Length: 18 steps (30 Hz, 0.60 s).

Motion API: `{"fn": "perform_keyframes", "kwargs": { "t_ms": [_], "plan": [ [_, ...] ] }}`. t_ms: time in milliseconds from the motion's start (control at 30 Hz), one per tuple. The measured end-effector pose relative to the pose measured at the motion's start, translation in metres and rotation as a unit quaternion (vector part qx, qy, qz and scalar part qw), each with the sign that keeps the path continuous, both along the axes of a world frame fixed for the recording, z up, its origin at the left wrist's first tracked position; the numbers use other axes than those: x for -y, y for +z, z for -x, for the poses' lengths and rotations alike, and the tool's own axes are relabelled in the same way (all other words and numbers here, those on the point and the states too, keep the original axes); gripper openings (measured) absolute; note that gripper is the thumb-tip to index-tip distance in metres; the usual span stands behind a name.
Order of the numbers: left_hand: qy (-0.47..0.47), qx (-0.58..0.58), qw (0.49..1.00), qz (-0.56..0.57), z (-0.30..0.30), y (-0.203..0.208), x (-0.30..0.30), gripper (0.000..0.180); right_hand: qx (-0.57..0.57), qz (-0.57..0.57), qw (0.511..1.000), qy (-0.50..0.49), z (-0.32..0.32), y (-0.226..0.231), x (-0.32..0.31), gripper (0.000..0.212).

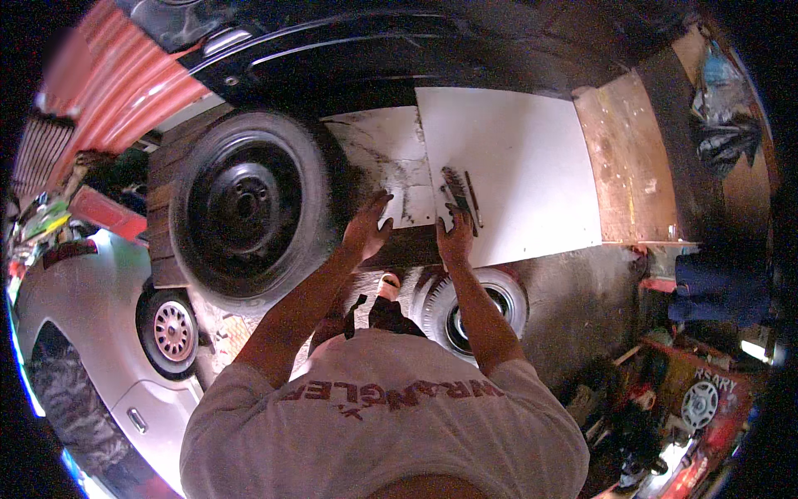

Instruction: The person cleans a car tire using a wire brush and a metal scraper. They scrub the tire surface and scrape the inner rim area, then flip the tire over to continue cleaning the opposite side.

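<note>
My left hand (366, 233) is beside the tread of a large tyre on a black steel wheel (249, 195), over the near edge of a stained pale board (378, 141). Its thumb stands apart from the fingers, and I see nothing in it. My right hand (455, 239) reaches over the near left corner of a white board (515, 175), fingers apart. Just past its fingertips lies a dark, long tool with a rough, bristly look (454, 185); whether they touch is unclear. A thin dark rod (473, 198) lies alongside.
Another tyre (499, 303) is on the floor by my right forearm. A brown board (628, 158) adjoins the white one. Dark bodywork (399, 50) spans the far side. A silver car (100, 308) stands at left; a cluttered red surface (706, 399) is at lower right.
</note>
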<state>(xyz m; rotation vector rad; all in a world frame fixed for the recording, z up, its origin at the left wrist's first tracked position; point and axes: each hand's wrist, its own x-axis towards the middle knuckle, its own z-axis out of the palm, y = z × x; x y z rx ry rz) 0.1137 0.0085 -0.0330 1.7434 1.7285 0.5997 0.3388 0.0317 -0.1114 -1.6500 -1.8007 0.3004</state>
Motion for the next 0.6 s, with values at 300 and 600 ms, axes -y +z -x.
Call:
{"fn": "perform_keyframes", "kwargs": {
  "t_ms": [300,600],
  "plan": [
    [0.182,-0.008,0.975,-0.129,0.159,0.043,0.089,0.053,-0.193,0.05,0.973,0.113,0.149,0.038,0.022,0.052],
    [0.294,-0.117,0.926,-0.206,0.329,0.013,0.178,0.058,-0.171,0.046,0.983,0.041,0.256,0.047,0.064,0.075]
  ]
}}
